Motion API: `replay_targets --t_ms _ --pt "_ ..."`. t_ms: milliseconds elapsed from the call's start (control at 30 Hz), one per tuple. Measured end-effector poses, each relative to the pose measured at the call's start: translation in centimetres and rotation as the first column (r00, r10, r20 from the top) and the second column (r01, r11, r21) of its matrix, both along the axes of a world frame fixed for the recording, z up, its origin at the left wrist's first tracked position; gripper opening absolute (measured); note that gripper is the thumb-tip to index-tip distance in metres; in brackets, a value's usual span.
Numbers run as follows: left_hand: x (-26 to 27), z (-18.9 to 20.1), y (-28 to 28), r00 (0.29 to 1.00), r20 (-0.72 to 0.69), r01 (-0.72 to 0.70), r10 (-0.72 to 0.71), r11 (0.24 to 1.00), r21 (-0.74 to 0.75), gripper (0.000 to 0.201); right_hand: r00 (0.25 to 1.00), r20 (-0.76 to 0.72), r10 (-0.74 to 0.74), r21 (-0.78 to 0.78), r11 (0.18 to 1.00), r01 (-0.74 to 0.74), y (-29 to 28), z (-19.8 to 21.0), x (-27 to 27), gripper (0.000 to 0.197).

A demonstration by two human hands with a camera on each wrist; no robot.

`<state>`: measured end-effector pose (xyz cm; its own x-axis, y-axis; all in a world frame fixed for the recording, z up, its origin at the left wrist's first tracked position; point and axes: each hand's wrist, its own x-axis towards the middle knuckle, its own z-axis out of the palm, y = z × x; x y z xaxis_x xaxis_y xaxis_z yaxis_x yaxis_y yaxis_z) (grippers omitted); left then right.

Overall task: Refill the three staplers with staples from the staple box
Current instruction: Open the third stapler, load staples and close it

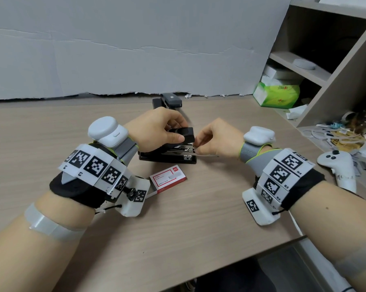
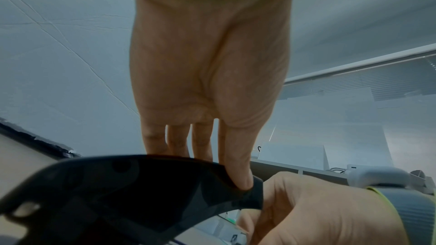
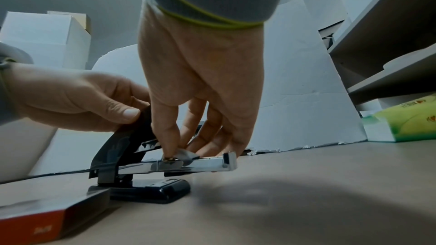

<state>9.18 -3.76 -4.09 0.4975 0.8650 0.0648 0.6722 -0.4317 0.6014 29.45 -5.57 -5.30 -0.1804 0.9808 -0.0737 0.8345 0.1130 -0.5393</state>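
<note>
A black stapler (image 1: 167, 157) stands mid-table with its lid swung up. My left hand (image 1: 169, 131) grips the lid (image 2: 141, 193) between thumb and fingers, holding it raised. The silver magazine rail (image 3: 200, 165) lies bare and juts out to the right. My right hand (image 1: 201, 144) pinches a small silver piece, seemingly a strip of staples (image 3: 186, 154), down on the rail. The red and white staple box (image 1: 168, 179) lies just in front of the stapler, seen again as the staple box (image 3: 47, 221). Two more staplers (image 1: 169, 101) sit at the back by the wall.
A white game controller (image 1: 338, 165) lies at the right table edge. A green tissue pack (image 1: 277, 94) and loose papers (image 1: 342, 138) sit by the shelf unit (image 1: 325, 60) on the right. A grey cardboard wall (image 1: 114, 49) closes off the back.
</note>
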Motion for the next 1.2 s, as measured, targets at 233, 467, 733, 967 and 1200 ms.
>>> replay_targets --t_ms 233,467,733,967,1200 --pt "0.0 0.0 0.0 1.000 -0.008 0.002 -0.002 1.000 0.002 0.030 0.998 0.062 0.020 0.004 1.000 -0.021 -0.2 0.2 -0.2 0.021" --pt "0.0 0.1 0.0 1.000 0.001 0.007 -0.007 1.000 -0.002 0.028 0.989 0.146 0.029 0.002 1.000 -0.030 -0.2 0.5 -0.7 0.020" --pt "0.0 0.0 0.0 1.000 0.003 0.006 -0.006 1.000 -0.009 0.028 0.974 0.227 0.023 -0.020 1.000 -0.019 0.0 1.0 -1.3 0.015" --pt "0.0 -0.1 0.1 1.000 0.002 0.004 -0.004 1.000 -0.008 0.029 0.984 0.180 0.015 0.006 1.000 -0.016 -0.3 1.5 -1.0 0.007" --pt "0.0 -0.1 0.1 1.000 0.006 0.006 -0.006 1.000 -0.005 0.029 0.981 0.193 0.027 0.005 1.000 -0.028 -0.1 1.1 -0.9 0.007"
